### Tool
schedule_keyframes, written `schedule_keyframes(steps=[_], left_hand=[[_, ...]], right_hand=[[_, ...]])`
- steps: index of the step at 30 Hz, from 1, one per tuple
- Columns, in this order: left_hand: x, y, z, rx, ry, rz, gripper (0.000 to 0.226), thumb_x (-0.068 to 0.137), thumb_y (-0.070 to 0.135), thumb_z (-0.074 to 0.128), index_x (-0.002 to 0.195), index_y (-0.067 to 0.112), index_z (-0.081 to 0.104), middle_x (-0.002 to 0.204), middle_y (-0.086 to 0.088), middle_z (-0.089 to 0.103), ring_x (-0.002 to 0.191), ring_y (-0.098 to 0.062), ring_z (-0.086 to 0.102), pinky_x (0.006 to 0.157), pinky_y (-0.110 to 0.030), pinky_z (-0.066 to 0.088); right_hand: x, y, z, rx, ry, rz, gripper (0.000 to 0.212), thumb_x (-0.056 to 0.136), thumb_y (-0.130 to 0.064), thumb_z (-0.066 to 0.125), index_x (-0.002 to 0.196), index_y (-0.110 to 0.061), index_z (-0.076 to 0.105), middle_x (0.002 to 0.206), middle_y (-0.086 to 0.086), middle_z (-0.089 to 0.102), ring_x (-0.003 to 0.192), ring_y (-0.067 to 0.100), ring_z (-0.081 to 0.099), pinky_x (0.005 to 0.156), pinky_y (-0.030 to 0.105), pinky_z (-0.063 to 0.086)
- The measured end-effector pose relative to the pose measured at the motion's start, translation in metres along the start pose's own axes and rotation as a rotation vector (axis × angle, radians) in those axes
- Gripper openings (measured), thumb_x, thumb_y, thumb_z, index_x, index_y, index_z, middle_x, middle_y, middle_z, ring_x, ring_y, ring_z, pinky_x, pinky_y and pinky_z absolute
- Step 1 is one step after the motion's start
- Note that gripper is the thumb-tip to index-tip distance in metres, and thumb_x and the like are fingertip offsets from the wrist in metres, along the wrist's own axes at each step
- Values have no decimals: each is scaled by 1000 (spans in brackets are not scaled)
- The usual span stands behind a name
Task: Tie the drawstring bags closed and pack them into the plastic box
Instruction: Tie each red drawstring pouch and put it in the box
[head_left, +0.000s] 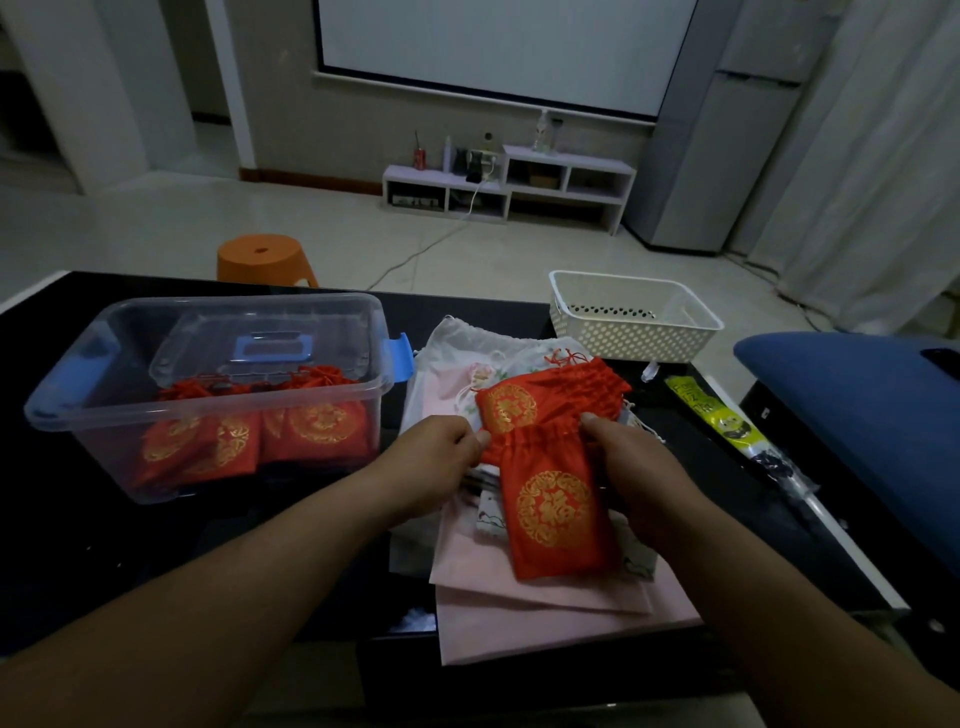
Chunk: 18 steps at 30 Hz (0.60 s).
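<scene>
Red fabric bags (311, 426), a few of them, already sit in the clear plastic box (208, 402) on the left of the tabletop (104, 545), so I'd call it partway done. In the middle, the left hand (436, 457) and right hand (639, 467) both pinch the gathered neck of another red bag (556, 509), fingers curled on it. It doesn't look knotted yet. One more red one (545, 400) and some pale bags (519, 587) underneath are still to go. The gold emblem looks like 福. The yellow packet (711, 410) further right is unreadable.
</scene>
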<state>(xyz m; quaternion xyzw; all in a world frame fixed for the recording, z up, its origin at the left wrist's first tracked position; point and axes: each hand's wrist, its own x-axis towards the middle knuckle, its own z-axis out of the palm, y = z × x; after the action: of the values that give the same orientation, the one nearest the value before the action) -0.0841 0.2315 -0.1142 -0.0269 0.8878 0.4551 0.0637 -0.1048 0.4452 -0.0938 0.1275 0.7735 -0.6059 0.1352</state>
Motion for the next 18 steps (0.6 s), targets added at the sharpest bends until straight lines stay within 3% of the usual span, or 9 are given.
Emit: schedule_keyframes(steps=[3,5,11,15,18], left_hand=[[-1,0,-1,4,3,-44,37,107,40,52,93,10,66,85,-9,66,68,-18,58,58,-32,49],[-1,-1,-3,47,24,-60,34,107,38,53,93,10,67,88,-10,67,68,-19,60,55,-32,52],[-3,-11,-5,310,116,-9,26,102,33,55,88,13,65,89,-6,67,84,-26,65,81,-44,57],[-7,-16,-1,410,130,1,24,102,34,54,86,17,62,89,-5,66,83,-25,64,79,-44,57],[-7,-18,-2,350,152,6,27,104,34,53,83,19,61,84,-3,65,79,-21,63,75,-41,56]], right_hand=[[0,2,-8,-31,14,2,35,98,-44,54,104,-17,74,89,6,79,89,28,72,87,45,55],[-2,2,-14,-28,14,6,35,102,-38,50,102,-12,73,81,5,74,77,22,65,73,37,48],[-3,7,-27,-114,44,8,37,104,-26,48,95,-5,77,81,6,70,74,20,52,67,33,37],[-3,13,-25,-132,70,19,29,98,-17,54,94,0,77,80,11,67,70,20,49,61,31,32],[-2,12,-23,-118,66,-25,30,100,-18,52,95,-1,76,83,11,69,69,19,52,61,31,36]])
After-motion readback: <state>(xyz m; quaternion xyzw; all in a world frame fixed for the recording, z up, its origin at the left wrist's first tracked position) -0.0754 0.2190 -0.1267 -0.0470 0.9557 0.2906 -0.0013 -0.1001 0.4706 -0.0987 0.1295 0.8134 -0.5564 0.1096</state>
